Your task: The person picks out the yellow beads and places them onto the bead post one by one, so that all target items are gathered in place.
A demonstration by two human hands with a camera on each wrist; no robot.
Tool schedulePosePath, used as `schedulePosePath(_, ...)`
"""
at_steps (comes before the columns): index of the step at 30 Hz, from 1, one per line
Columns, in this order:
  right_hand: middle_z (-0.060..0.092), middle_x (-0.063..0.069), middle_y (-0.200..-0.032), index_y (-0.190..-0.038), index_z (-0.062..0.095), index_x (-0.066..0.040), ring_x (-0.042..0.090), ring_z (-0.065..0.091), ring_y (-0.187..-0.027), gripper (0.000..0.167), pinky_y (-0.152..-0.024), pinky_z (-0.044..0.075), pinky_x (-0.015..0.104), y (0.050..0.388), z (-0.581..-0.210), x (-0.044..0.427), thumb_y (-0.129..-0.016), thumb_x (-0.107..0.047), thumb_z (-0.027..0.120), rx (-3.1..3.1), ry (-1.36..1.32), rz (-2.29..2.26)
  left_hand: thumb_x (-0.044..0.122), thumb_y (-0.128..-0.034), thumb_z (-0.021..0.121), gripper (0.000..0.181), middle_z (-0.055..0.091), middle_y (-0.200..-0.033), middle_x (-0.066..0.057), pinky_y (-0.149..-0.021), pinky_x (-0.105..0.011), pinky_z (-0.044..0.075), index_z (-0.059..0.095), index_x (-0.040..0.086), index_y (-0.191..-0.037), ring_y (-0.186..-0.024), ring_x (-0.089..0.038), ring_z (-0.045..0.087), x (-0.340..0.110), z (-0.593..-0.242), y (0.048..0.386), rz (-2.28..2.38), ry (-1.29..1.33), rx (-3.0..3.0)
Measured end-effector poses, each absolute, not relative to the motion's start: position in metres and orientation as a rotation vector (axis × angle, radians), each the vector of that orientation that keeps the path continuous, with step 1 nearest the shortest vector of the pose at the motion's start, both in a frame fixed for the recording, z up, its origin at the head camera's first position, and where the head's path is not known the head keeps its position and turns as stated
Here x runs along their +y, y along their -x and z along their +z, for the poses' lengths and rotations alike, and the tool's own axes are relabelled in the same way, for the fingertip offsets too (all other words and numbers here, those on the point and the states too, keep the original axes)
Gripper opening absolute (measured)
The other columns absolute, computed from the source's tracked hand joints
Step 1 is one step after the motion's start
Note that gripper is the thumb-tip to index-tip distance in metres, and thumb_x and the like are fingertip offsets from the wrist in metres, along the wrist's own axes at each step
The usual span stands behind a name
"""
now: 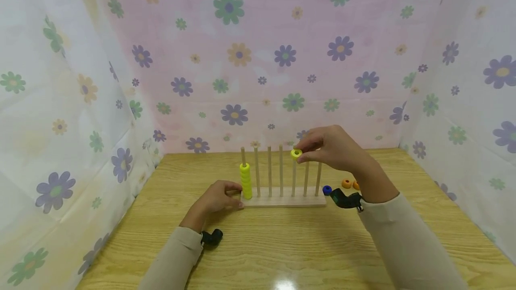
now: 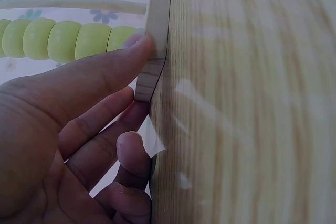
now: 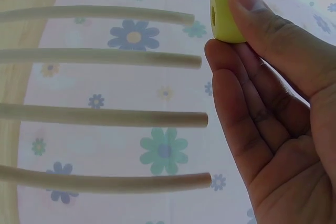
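A wooden peg rack with several upright pegs stands on the table. Yellow beads are stacked on its leftmost peg, whose top sticks out bare. My left hand pinches the left end of the rack's base between thumb and fingers, as the left wrist view shows close up. Up by the peg tops, my right hand holds a single yellow bead between thumb and fingertips. In the head view that bead appears in front of a right-hand peg's top; the right wrist view shows it apart from the peg ends.
A blue bead lies by the rack's right end. Orange beads rest farther right, one partly hidden by the right wrist. Dark wrist cameras are strapped to both arms. Flowered cloth hangs behind and beside the wooden table.
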State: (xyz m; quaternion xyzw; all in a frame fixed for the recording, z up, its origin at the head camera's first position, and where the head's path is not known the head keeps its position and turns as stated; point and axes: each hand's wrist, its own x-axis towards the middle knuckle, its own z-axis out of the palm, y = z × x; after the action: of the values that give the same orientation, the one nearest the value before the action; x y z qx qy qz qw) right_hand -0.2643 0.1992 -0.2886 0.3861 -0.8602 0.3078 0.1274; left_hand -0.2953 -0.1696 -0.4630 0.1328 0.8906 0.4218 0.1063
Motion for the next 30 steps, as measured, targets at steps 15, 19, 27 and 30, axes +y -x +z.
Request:
schedulePosePath(15, 0.076, -0.012, -0.100, -0.104, 0.083, -0.023, 0.004, 0.071, -0.085, 0.018, -0.073, 0.060, 0.029, 0.272, -0.278, 0.176, -0.086, -0.025, 0.086, -2.447, -1.172, 0.955, 0.026, -0.0813, 0.091, 0.048, 0.066, -0.140, -0.003, -0.111, -0.056, 0.046, 0.074, 0.021, -0.125, -0.137, -0.035, 0.056, -0.171, -0.465, 0.297, 1.240, -0.425, 2.620)
schedulePosePath(19, 0.076, -0.012, -0.100, -0.104, 0.083, -0.023, 0.004, 0.071, -0.084, 0.018, -0.074, 0.060, 0.029, 0.273, -0.276, 0.171, -0.086, -0.025, 0.086, -2.451, -1.165, 0.975, 0.027, -0.0814, 0.091, 0.047, 0.066, -0.140, -0.003, -0.110, -0.056, 0.047, 0.074, 0.022, -0.125, -0.136, -0.036, 0.057, -0.171, -0.465, 0.297, 1.238, -0.431, 2.619)
schedulePosePath(27, 0.077, -0.008, -0.101, -0.104, 0.083, -0.020, 0.007, 0.073, -0.085, 0.018, -0.075, 0.061, 0.029, 0.276, -0.272, 0.159, -0.087, -0.020, 0.085, -2.448, -1.178, 1.066, 0.027, -0.0814, 0.091, 0.048, 0.066, -0.140, -0.002, -0.110, -0.056, 0.047, 0.074, 0.022, -0.126, -0.137, -0.035, 0.056, -0.172, -0.466, 0.298, 1.248, -0.414, 2.612)
schedulePosePath(30, 0.077, -0.008, -0.101, -0.104, 0.083, -0.020, 0.007, 0.073, -0.086, 0.018, -0.076, 0.062, 0.028, 0.277, -0.271, 0.154, -0.086, -0.020, 0.085, -2.442, -1.178, 1.096, 0.027, -0.0813, 0.091, 0.048, 0.066, -0.139, -0.002, -0.110, -0.055, 0.047, 0.074, 0.022, -0.126, -0.137, -0.034, 0.056, -0.173, -0.466, 0.298, 1.250, -0.410, 2.610)
